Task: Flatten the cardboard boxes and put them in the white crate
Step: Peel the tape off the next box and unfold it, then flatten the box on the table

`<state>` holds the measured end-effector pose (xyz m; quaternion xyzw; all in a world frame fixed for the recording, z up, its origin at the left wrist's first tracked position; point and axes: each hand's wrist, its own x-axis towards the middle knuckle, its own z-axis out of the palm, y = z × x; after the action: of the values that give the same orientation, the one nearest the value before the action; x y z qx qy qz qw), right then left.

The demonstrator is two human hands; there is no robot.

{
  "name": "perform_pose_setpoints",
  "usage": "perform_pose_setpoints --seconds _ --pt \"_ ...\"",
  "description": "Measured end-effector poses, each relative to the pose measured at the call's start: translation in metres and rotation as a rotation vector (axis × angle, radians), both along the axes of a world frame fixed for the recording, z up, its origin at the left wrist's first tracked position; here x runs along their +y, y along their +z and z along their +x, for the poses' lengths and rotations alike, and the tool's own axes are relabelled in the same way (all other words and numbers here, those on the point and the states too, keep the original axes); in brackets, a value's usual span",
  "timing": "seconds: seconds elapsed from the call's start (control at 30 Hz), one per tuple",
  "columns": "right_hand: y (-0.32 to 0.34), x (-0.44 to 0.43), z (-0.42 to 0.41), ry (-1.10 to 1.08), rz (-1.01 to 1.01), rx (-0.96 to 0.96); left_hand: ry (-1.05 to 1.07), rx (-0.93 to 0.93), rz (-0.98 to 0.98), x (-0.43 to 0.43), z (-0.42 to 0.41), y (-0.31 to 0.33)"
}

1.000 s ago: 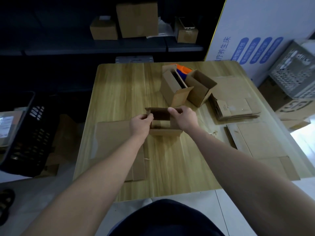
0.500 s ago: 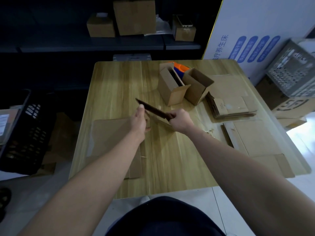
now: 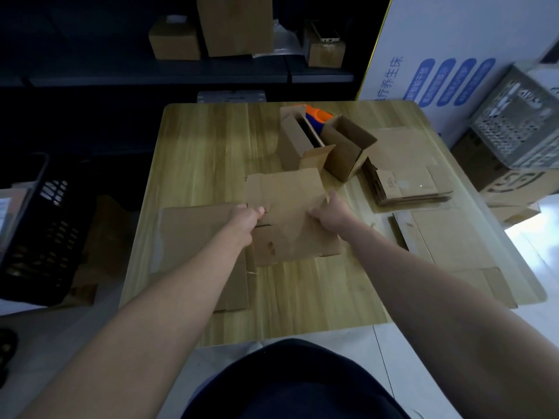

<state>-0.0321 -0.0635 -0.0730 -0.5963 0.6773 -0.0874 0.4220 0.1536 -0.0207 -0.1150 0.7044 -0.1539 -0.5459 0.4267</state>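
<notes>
You hold a flattened box (image 3: pixel 287 207) at the middle of the table (image 3: pixel 205 152), your left hand (image 3: pixel 246 217) pinching its left edge, your right hand (image 3: pixel 331 214) closed on its right edge, fingers curled around the cardboard. The white crate (image 3: pixel 514 128) sits off the table's far right corner, so your right hand is likely the nearer. Two open boxes (image 3: pixel 326 143) stand near the far edge.

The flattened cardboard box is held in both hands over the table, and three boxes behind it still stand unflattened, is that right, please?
Not quite: the head view shows two open boxes standing behind it, not three. The rest holds: the left hand and right hand both grip the flattened cardboard box over the table.
</notes>
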Motion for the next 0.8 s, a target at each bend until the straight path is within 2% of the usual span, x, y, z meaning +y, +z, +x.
perform_pose_setpoints --seconds 0.07,0.2,0.3,0.4,0.53,0.7,0.8 --pt "-0.009 0.002 -0.001 0.030 0.058 0.074 -0.088 -0.041 0.028 0.007 0.000 -0.010" --pt "-0.029 0.012 -0.003 0.123 0.107 0.263 -0.324 -0.264 0.153 0.026 -0.004 -0.036" --pt "-0.048 0.020 -0.008 0.134 0.146 0.317 -0.467 -0.448 0.204 0.038 -0.010 -0.052" --pt "-0.063 0.021 -0.012 0.100 0.187 0.322 -0.548 -0.519 0.221 0.040 -0.016 -0.062" --pt "-0.071 0.012 -0.011 0.059 0.154 0.323 -0.515 -0.522 0.195 0.029 -0.015 -0.064" --pt "-0.065 -0.018 0.016 -0.009 0.103 0.242 -0.317 -0.375 0.093 -0.002 0.006 -0.052" --pt "-0.064 -0.032 0.034 0.048 0.107 0.279 -0.407 -0.453 0.153 -0.012 0.018 -0.051"
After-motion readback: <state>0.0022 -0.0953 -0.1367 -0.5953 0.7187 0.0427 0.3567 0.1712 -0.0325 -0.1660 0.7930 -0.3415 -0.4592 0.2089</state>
